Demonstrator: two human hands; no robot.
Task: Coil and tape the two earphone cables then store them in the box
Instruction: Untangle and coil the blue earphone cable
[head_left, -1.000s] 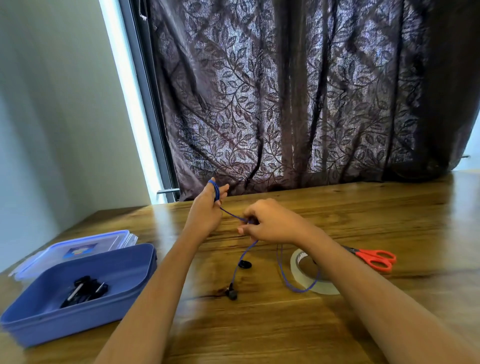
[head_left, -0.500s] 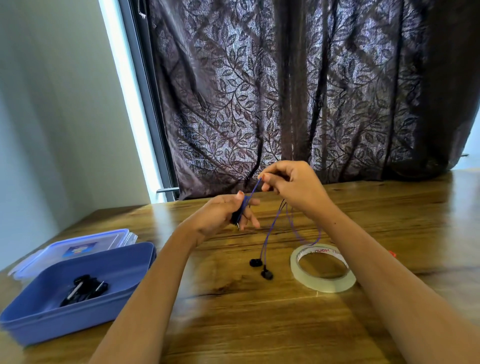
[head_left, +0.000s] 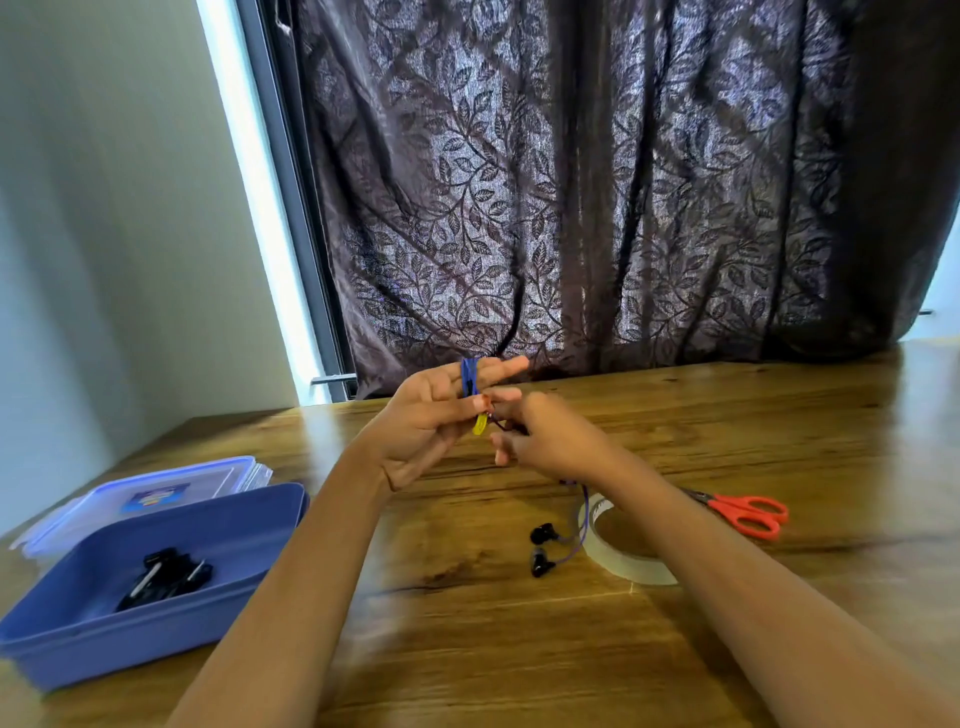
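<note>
My left hand (head_left: 431, 415) is raised above the table with two fingers stretched out. Loops of the blue earphone cable (head_left: 469, 376) are wound round those fingers, and the thumb pins the cable's yellowish plug end against them. Close to its right, my right hand (head_left: 550, 441) pinches the same cable. From there the cable drops to two black earbuds (head_left: 540, 548) lying on the wood beside the tape roll (head_left: 623, 564). At the left stands the open blue box (head_left: 249, 525), and a coiled black earphone (head_left: 166, 577) lies in it.
The box's clear lid (head_left: 156, 486) lies just behind the box. Red-handled scissors (head_left: 748, 514) lie right of the tape roll, partly behind my right forearm. A dark leaf-patterned curtain (head_left: 623, 208) hangs along the table's far edge.
My right hand rose with the cable, then came down beside my left fingers, laying more loops on them. The earbuds slid along the table toward the tape roll.
</note>
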